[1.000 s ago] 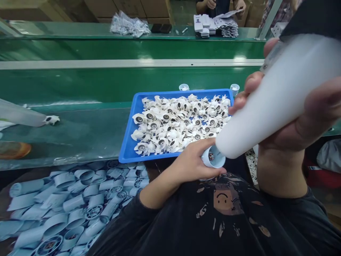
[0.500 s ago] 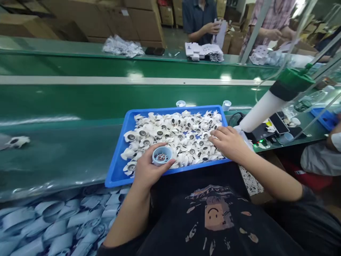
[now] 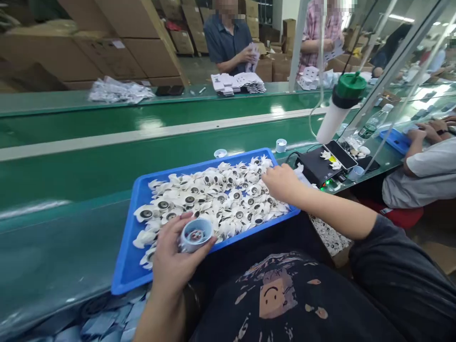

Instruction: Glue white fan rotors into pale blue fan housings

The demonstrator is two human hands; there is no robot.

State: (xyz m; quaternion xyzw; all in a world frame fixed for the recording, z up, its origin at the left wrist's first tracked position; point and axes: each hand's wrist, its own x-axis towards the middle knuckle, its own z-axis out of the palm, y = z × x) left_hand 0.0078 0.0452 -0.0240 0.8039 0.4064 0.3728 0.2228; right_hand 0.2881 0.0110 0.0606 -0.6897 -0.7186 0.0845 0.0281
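Your left hand (image 3: 173,254) is curled shut around a blue cup (image 3: 195,234). Your right hand (image 3: 281,183), half open, rests on white parts (image 3: 242,194) in the tray (image 3: 124,270) beneath it.

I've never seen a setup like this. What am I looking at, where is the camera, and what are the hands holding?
This is a single view from a camera worn on the person's head, looking forward and down. No machine is involved, only two bare hands. The left hand holds a pale blue cup with something small inside. The right hand reaches over white petal-shaped parts with grey round centres, heaped in a blue plastic tray. The tray sits on a green conveyor belt. Across the belt, a co-worker handles white cards.
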